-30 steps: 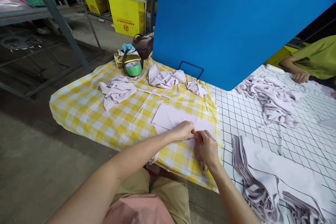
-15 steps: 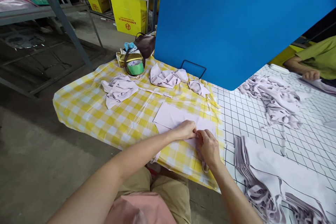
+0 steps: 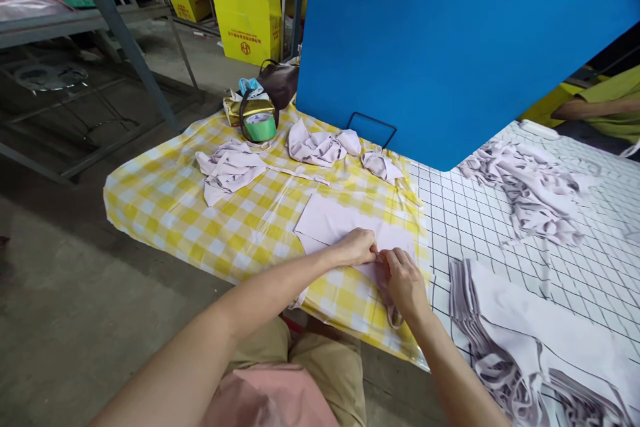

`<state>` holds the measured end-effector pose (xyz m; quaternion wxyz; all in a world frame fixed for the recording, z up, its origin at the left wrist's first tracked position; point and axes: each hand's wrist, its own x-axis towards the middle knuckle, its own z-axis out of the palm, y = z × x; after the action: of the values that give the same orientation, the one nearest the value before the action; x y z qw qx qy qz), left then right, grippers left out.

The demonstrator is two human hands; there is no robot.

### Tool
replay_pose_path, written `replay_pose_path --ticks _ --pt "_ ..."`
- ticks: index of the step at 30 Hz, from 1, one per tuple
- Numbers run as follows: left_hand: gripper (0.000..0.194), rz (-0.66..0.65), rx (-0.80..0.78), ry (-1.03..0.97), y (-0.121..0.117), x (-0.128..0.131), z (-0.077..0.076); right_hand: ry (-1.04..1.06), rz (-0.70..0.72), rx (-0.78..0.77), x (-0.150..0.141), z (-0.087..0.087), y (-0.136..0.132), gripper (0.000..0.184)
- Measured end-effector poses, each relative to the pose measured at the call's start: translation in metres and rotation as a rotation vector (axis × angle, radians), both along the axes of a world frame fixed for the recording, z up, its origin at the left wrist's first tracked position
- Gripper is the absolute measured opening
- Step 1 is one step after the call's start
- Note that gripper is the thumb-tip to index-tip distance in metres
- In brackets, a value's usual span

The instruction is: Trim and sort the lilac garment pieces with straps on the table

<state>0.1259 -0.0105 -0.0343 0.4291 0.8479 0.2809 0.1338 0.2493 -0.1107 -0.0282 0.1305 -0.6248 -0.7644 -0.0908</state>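
Note:
A pale lilac fabric piece (image 3: 327,219) lies flat on the yellow checked tablecloth (image 3: 165,213) in front of me. My left hand (image 3: 357,247) rests over its near edge, fingers closed in a pinch. Right beside it, my right hand (image 3: 404,280) pinches at the same spot, with the fingertips of both hands nearly meeting. The bit of cloth between the fingertips is mostly hidden. Below my right hand a narrow strap loop (image 3: 395,317) of the same fabric hangs toward the table edge.
Crumpled lilac fabric (image 3: 231,170) and a roll of green tape (image 3: 260,127) lie farther back. A big blue board (image 3: 425,47) stands behind. On the white grid cloth (image 3: 443,213) are a neat fabric stack (image 3: 540,320) and a loose heap (image 3: 535,187). A co-worker's arm (image 3: 595,109) shows far right.
My hands keep the same pinch on the fabric with hardly any movement. The view has shifted slightly. The co-worker's hand, visible before, has drawn out of sight at the right.

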Motion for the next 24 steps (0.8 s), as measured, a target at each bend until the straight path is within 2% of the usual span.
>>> replay_pose_path --ticks 6,9,11,15,19,22,24 --pt "0.009 0.002 -0.014 -0.003 0.0 0.0 0.003 -0.131 -0.02 -0.029 0.004 0.005 -0.002 0.026" --pt "0.009 -0.012 -0.021 -0.01 0.001 -0.001 0.001 -0.124 -0.039 -0.072 0.003 0.008 -0.005 0.029" --pt "0.008 -0.025 -0.028 -0.014 0.001 -0.003 -0.001 -0.023 -0.112 -0.088 0.001 0.011 -0.01 0.031" --pt "0.013 -0.099 -0.012 -0.024 0.001 -0.011 0.0 0.352 -0.363 -0.167 -0.005 0.019 -0.032 0.033" --pt "0.017 -0.243 0.017 -0.025 0.004 -0.025 0.01 0.662 -0.472 -0.251 -0.014 0.024 -0.069 0.039" --pt "0.024 -0.277 0.011 -0.017 0.009 -0.04 0.02 0.726 -0.532 -0.21 -0.019 0.022 -0.098 0.039" --pt "0.029 -0.235 0.039 0.021 0.013 -0.054 0.025 0.676 -0.566 -0.166 -0.021 0.018 -0.117 0.037"
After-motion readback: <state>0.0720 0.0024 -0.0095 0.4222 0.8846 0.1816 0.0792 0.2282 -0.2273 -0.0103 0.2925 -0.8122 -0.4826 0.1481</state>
